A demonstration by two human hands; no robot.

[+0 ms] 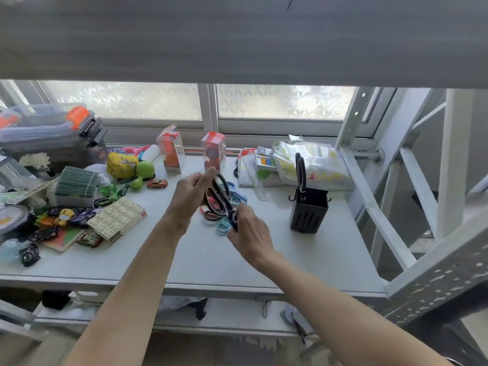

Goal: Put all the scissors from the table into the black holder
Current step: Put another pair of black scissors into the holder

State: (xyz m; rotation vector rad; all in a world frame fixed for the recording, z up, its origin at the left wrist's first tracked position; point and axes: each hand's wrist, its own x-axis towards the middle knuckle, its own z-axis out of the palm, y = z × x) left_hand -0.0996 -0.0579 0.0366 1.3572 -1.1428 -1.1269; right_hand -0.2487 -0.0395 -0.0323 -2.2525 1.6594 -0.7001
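Black-handled scissors hang in the air above the middle of the table. My right hand grips them near the blades, low down. My left hand touches the handle loops from the left, fingers curled around them. Under them on the table lie blue-handled scissors, a light blue handle and a pink-handled pair, partly hidden. The black holder stands to the right with one pair of black scissors upright in it.
Toy cars, a box, a green stack and plastic cases crowd the left side of the white table. Two clear boxes and a bag of packets stand at the back. A white metal frame rises at right.
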